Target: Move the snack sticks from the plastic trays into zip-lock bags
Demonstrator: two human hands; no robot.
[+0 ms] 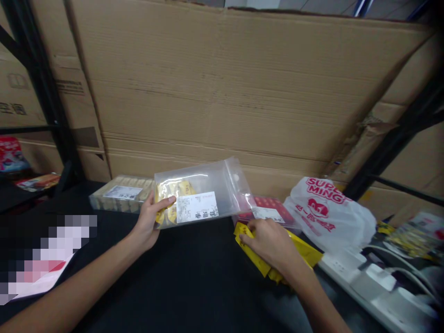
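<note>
My left hand (148, 224) grips the left end of a clear zip bag (219, 182), thumb on its front. Inside the bag, small yellow packets sit at the left end, partly behind a white printed label (196, 206). My right hand (272, 243) is closed on the top edge of a yellow foil packet (307, 252) at the right; its fingertips are partly hidden. Just behind that packet lies a red box (274, 206) with a white label. To the left of the clear bag is a transparent pack of pale biscuit-like pieces (100, 200), also labelled.
A white plastic carrier bag (312, 217) with red print stands at the right. Beside it runs a white power strip (338, 268) with plugs and cables. Cardboard (222, 92) walls the back between black metal posts (52, 88). A pinkish-white, partly blurred item (45, 282) lies at the left.
</note>
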